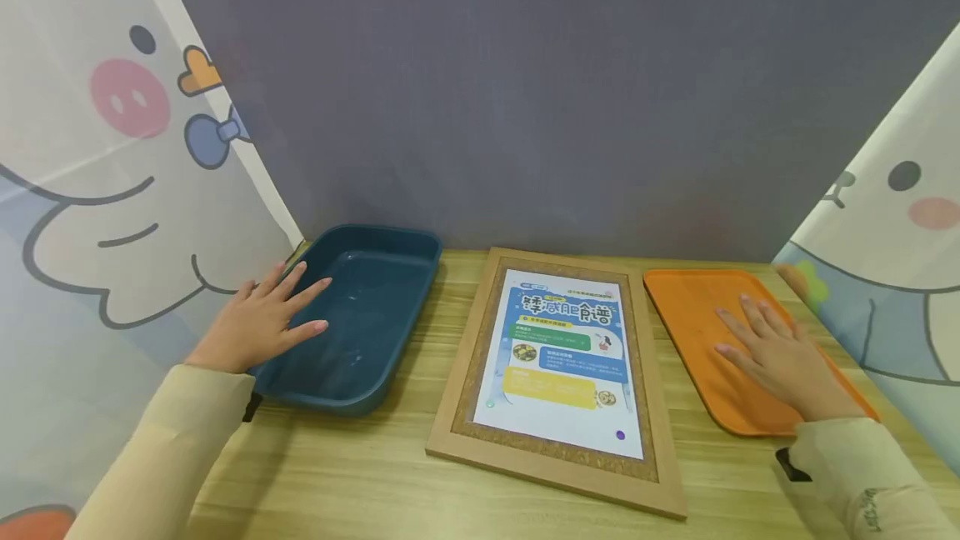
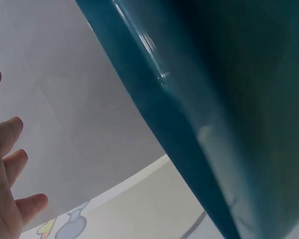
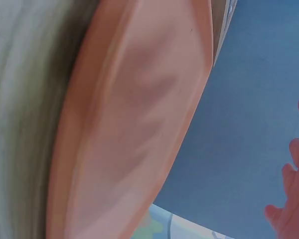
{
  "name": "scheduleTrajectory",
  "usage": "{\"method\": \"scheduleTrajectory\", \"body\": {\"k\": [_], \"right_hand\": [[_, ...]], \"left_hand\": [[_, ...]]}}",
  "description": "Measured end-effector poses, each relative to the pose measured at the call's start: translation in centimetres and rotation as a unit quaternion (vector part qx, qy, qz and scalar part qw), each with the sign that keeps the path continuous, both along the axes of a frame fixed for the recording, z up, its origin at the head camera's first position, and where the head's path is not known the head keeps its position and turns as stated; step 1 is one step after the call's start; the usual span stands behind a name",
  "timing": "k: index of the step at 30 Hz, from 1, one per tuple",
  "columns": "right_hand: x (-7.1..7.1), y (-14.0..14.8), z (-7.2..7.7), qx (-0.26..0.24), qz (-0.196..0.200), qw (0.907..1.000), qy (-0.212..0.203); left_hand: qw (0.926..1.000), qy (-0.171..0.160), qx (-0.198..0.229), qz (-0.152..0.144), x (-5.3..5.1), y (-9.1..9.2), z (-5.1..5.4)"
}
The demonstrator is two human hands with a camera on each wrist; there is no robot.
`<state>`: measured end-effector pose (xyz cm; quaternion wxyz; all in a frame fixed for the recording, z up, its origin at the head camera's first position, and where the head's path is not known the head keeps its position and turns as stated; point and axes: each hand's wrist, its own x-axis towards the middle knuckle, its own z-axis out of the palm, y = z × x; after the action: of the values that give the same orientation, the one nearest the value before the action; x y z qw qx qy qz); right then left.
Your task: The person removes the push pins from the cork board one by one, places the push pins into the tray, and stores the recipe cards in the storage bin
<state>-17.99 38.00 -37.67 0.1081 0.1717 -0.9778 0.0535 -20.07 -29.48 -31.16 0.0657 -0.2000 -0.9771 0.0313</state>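
A deep blue bin stands at the left of the table, its side filling much of the left wrist view. Over its left edge my left hand is spread with straight fingers, holding nothing. At the right lies a shallow orange tray, also large in the right wrist view. My right hand is above it, fingers extended and empty; the right wrist view shows a gap between the hand and the tray. Between them lies a wooden frame around a printed sheet.
The wooden table meets a grey partition at the back. Printed cartoon panels stand at the left and right. A dark strap end hangs below each sleeve.
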Motion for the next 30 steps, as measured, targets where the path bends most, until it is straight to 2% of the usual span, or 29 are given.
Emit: {"method": "scheduleTrajectory", "body": {"k": [4,8,12,17,22,26,30], "right_hand": [[-0.2,-0.6,-0.1,-0.068,0.013,0.9971,-0.032],[-0.3,-1.3,0.1,-0.146,0.032,0.9873,-0.055],[-0.7,-2.2,0.2,-0.176,0.043,0.9810,-0.068],[-1.5,-3.1,0.5,-0.187,0.046,0.9768,-0.093],[-2.1,-4.0,0.4,-0.173,0.049,0.9788,-0.098],[-2.4,-4.6,0.2,-0.165,0.049,0.9809,-0.091],[-2.9,-5.0,0.2,-0.170,0.028,0.9782,-0.117]], "left_hand": [[0.9999,-0.009,0.001,-0.008,-0.3,0.8,0.1],[0.9997,-0.009,0.001,-0.021,-0.5,1.9,0.4],[0.9997,-0.009,-0.002,-0.022,-0.3,2.6,1.0],[0.9994,-0.021,0.007,-0.028,0.0,4.2,1.6],[0.9980,-0.041,0.021,-0.044,0.5,6.1,1.6],[0.9976,-0.036,0.013,-0.058,0.8,7.4,1.5],[0.9975,-0.028,0.000,-0.065,0.5,8.6,1.7]]}}
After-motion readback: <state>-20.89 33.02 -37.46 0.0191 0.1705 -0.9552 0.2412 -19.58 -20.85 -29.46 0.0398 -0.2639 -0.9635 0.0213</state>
